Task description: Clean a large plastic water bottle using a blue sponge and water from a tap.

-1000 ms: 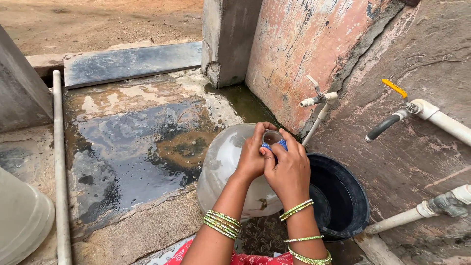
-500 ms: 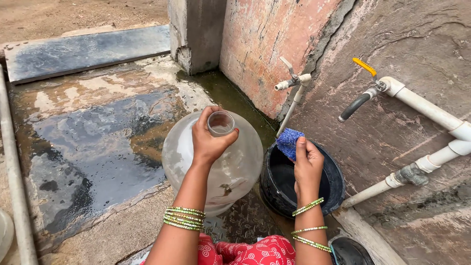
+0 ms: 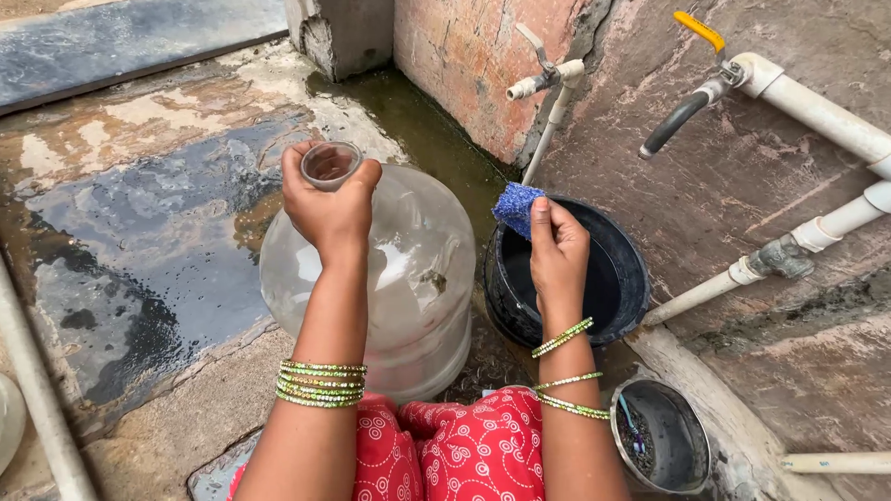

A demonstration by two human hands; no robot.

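A large clear plastic water jar (image 3: 408,269) stands on the wet ground in front of me. My left hand (image 3: 327,206) grips its narrow open neck (image 3: 330,163). To the right, my right hand (image 3: 557,252) holds a blue scrubbing sponge (image 3: 516,206) over the rim of a black bucket (image 3: 622,278). Green bangles sit on both wrists.
A small tap (image 3: 543,82) on a thin pipe stands above the bucket by the pink wall. A black spout with a yellow handle (image 3: 687,102) and white pipes (image 3: 835,223) run along the right wall. A small metal pot (image 3: 666,436) sits at lower right. A pipe (image 3: 37,390) crosses the wet slab at left.
My right hand left the jar's neck and carried the blue sponge right to the black bucket. My left hand stayed on the neck. The view shifted right.
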